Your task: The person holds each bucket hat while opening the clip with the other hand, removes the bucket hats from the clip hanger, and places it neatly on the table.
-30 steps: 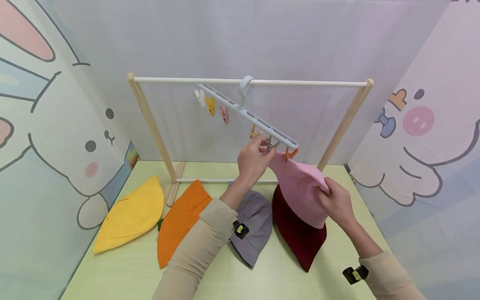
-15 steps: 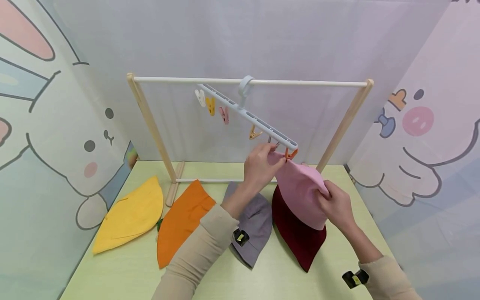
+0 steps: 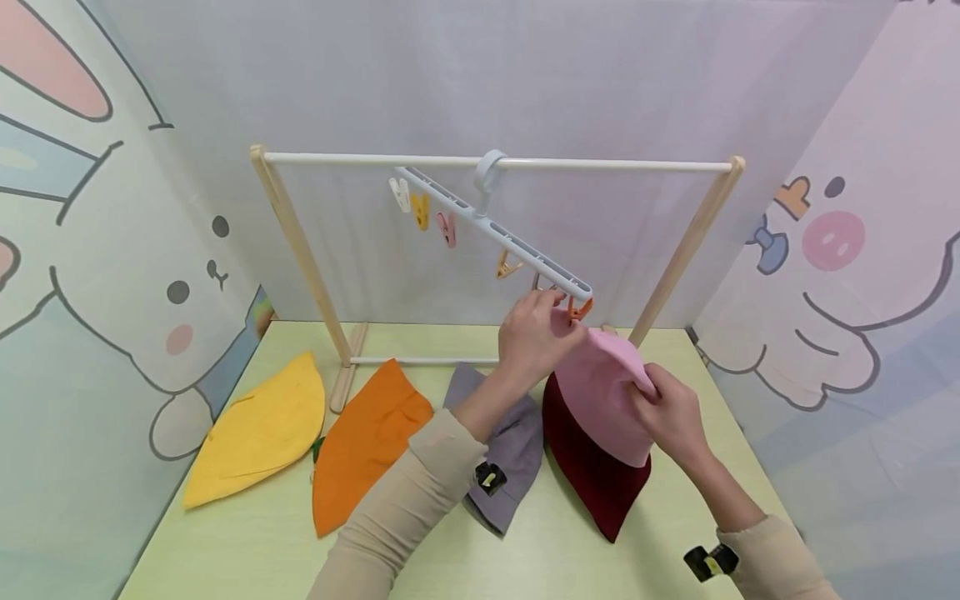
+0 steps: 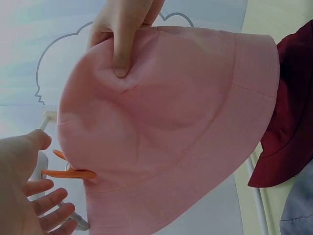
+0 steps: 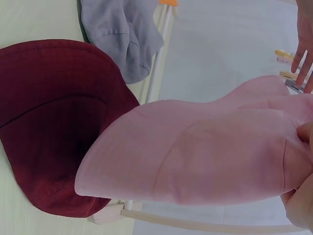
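A pink bucket hat hangs at the right end of a pale blue clip hanger. The orange clothespin there bites the hat's edge. My right hand pinches the crown, its thumb pressed into the fabric in the left wrist view. Close beside the orange clothespin is my left hand, fingers extended and apart from the thumb, with no thing between them. The grey clothespin is mostly hidden behind that hand in the head view.
The hanger hooks over the white rail of a wooden-legged rack. White, yellow, pink and tan clothespins dangle from it. Below lie yellow, orange, grey and dark red bucket hats on the table.
My left hand has moved right, from the grey clothespin toward the orange one. The right hand keeps its pinch on the pink bucket hat, which sags slightly lower.
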`<state>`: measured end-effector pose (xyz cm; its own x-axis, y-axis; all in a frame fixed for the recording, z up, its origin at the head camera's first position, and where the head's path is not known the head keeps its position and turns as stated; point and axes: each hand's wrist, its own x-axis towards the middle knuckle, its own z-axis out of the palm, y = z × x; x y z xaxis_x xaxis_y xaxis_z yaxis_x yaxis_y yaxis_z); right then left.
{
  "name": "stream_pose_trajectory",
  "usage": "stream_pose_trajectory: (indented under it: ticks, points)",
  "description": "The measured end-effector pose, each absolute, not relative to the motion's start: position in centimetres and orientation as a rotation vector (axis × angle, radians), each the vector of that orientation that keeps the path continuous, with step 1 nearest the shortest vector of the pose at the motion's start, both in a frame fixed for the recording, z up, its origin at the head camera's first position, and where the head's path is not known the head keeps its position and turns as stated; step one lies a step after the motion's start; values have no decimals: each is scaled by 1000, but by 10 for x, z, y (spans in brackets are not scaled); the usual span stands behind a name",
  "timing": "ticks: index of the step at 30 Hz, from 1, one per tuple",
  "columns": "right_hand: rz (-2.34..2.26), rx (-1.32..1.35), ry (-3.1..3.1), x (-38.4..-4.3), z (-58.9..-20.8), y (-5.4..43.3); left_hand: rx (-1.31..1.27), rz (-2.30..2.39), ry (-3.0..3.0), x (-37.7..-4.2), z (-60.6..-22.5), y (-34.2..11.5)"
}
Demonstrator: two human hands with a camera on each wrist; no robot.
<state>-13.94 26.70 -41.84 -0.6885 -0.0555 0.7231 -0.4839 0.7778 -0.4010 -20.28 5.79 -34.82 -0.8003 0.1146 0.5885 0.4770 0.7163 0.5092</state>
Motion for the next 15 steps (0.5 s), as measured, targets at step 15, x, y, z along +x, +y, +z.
stream_pose_trajectory:
  ticks: [15]
  points:
    - [773, 489, -2257, -133, -417, 260, -362, -882, -2438, -204, -346, 67]
